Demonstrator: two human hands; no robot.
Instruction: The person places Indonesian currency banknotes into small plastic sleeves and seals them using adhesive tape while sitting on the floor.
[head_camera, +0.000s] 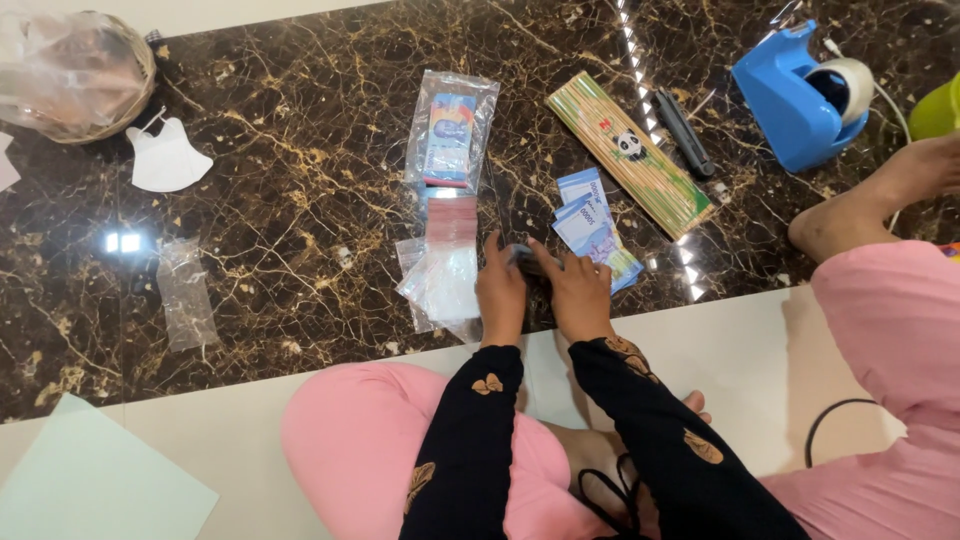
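On a dark marble floor (300, 200), clear plastic sleeves (440, 285) lie just left of the left hand (500, 292). Left hand and right hand (578, 292) meet, their grip closed on a small dark item (522, 258), partly hidden. Blue banknotes (592, 228) lie just beside, a bamboo skewer pack (630, 152) further right.

Hidden and cut-off items, head view

Small dark item between left hand (500, 292) and right hand (580, 295): blurred, mostly covered, unidentifiable. Green object (938, 108): cropped by right edge. Wicker basket (75, 75): contents obscured by crumpled plastic.
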